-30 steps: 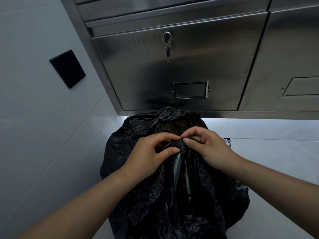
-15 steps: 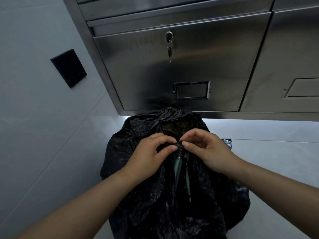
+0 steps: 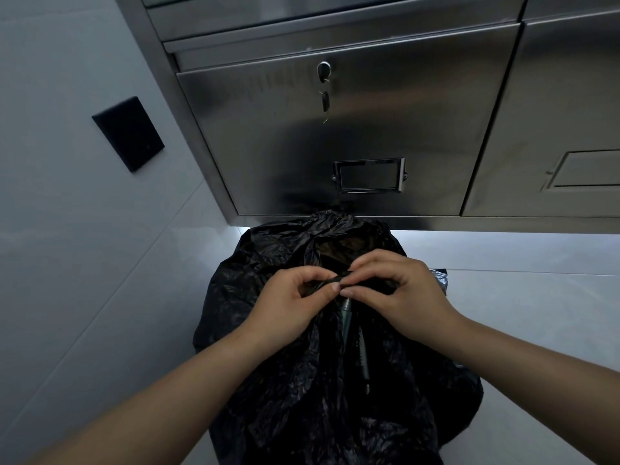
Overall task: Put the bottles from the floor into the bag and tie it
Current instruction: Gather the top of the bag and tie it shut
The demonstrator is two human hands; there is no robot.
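Note:
A bulging black plastic bag stands on the pale floor in front of me. My left hand and my right hand meet over its top, each pinching a twisted black strip of the bag's mouth between thumb and fingers. The fingertips of both hands nearly touch. Behind the strip the bag's opening shows as a dark gap. A tight stretched fold of plastic runs down from under the hands. No bottles are visible; the bag hides its contents.
A stainless steel cabinet rises right behind the bag, with a key hanging from its lock and a label holder. A black wall plate sits on the grey wall at left. Pale floor lies to the right.
Both hands have stayed at the bag's mouth. The fingers have shifted a little, and the twisted strip between them now lies flatter and more stretched.

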